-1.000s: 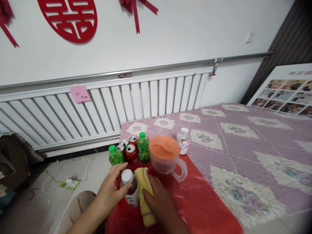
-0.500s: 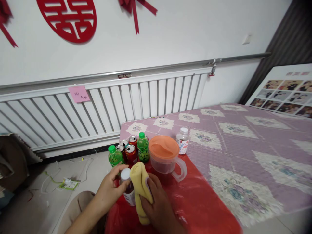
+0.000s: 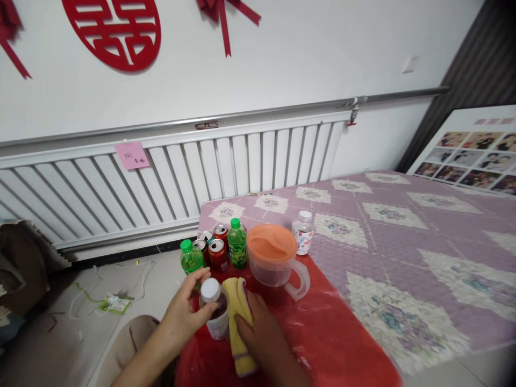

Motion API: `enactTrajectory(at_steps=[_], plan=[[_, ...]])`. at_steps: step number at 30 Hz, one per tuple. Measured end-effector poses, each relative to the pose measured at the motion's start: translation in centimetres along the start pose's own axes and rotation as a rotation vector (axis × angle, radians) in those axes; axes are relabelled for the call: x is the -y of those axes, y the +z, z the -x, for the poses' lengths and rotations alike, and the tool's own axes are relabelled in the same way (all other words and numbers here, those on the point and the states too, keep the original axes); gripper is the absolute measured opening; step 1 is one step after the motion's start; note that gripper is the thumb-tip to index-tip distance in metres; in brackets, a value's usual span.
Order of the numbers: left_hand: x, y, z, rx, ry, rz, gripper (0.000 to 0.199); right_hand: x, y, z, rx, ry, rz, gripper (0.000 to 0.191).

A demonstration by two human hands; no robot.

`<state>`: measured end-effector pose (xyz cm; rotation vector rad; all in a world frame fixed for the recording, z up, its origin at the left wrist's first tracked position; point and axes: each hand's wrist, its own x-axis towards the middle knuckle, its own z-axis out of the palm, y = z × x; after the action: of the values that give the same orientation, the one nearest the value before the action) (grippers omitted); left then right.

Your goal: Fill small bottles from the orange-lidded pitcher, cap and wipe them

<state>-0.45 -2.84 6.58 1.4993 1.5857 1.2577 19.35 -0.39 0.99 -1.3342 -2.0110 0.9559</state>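
My left hand (image 3: 189, 309) is curled around a clear bottle with a white cap (image 3: 218, 317), thumb across its front and fingers behind. The bottle stands upright on a red cover (image 3: 322, 333). In my right hand (image 3: 262, 330) is a folded yellow cloth (image 3: 238, 317), which lies against the bottle's right side. Just beyond stand a green-capped bottle (image 3: 192, 259), another green bottle (image 3: 237, 244) and several drink cans (image 3: 218, 255). A clear jug with an orange lid (image 3: 271, 258) is past my right hand, its handle turned toward the right.
A second white-capped bottle (image 3: 303, 234) stands behind the jug. Purple floral fabric (image 3: 363, 242) spreads out to the right. A white radiator (image 3: 242, 166) runs along the wall. Cables and a green packet (image 3: 116, 304) lie on the floor at left.
The yellow cloth has moved slightly lower and to the right, showing more of the bottle. The fingers of my left hand have spread a little around the bottle.
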Motion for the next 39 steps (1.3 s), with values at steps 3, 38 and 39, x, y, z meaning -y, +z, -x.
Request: enactTrajectory(at_steps=[3, 38, 39], plan=[[0.2, 0.5, 0.1, -0.107, 0.02, -0.087, 0.048, -0.4, 0.3, 0.0, -0.036, -0.019, 0.004, 0.063], [1.7, 0.9, 0.6, 0.024, 0.056, -0.053, 0.071, -0.9, 0.4, 0.0, -0.209, -0.112, -0.152, 0.054], [2.2, 1.3, 1.0, -0.011, 0.046, -0.067, 0.073, -0.9, 0.4, 0.2, -0.224, -0.119, -0.137, 0.052]])
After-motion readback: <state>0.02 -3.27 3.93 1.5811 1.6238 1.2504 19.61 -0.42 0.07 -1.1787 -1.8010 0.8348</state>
